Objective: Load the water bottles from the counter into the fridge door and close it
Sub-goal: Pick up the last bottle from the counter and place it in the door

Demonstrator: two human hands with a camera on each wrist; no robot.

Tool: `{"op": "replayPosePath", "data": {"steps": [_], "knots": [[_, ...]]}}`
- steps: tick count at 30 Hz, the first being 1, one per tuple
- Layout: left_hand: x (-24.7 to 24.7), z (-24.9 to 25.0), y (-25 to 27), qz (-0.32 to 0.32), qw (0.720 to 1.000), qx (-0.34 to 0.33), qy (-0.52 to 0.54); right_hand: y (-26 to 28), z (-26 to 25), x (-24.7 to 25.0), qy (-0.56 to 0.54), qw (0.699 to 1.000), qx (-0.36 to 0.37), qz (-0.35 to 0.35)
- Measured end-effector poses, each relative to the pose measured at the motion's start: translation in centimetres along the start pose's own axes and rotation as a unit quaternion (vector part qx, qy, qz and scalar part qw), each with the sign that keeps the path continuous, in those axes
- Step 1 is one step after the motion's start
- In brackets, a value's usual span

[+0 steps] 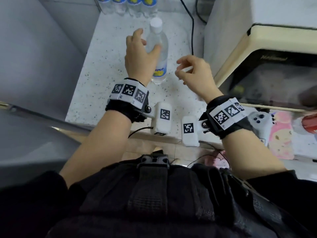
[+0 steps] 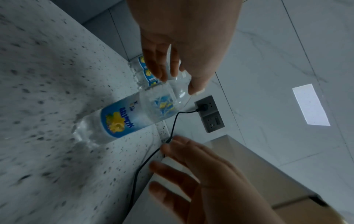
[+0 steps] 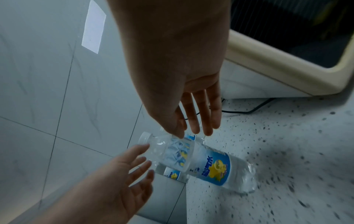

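Note:
A clear water bottle [image 1: 160, 48] with a white cap and a blue-and-yellow label stands on the speckled counter [image 1: 103, 69]. My left hand [image 1: 145, 40] reaches round its upper part with fingers spread, thumb in front of the bottle, not closed on it. In the left wrist view the straight fingers [image 2: 159, 71] lie across the bottle [image 2: 122, 119]. My right hand [image 1: 185, 69] hovers to the right of the bottle, relaxed and holding nothing. The right wrist view shows the bottle [image 3: 210, 165] between the right hand [image 3: 193, 133] and the left hand [image 3: 134, 166]. Several more bottles [image 1: 127, 4] stand at the back.
Grey fridge panels [image 1: 34, 57] border the counter on the left. A cream-framed oven [image 1: 257, 54] stands on the right. A black cable [image 1: 193, 31] runs down the counter from a wall socket [image 2: 208, 113]. Tiled wall lies behind.

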State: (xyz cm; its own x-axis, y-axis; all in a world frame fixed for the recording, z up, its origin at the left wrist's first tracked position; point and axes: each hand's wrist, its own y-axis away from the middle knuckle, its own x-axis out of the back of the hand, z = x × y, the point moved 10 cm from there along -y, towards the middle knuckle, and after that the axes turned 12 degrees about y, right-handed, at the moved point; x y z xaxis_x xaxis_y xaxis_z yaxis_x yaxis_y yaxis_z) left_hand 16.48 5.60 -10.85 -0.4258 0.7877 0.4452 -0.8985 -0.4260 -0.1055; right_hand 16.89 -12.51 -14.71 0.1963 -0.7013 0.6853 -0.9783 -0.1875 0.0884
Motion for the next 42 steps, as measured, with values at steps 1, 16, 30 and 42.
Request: {"op": "replayPosePath", "data": {"steps": [1,16,30,42], "knots": [[-0.1,0.3,-1.0,0.002,1.000,-0.007,-0.002,-0.8,0.1,-0.1,-0.002,1.000,-0.003,0.000],[-2.7,0.8,-4.8,0.003,0.996,-0.087,0.014,-4.4,2.4,-0.9,-0.024,0.998,-0.062,0.001],[2.8,1.8,7.3,0.079,0.991,-0.105,0.006,3.7,0.3,-0.1,-0.003,0.998,0.043,-0.035],[12.1,-1.1,20.7,0.141,0.990,-0.021,0.015,13.5,-6.4,-6.3,-0.003,0.974,0.167,-0.154]]}}
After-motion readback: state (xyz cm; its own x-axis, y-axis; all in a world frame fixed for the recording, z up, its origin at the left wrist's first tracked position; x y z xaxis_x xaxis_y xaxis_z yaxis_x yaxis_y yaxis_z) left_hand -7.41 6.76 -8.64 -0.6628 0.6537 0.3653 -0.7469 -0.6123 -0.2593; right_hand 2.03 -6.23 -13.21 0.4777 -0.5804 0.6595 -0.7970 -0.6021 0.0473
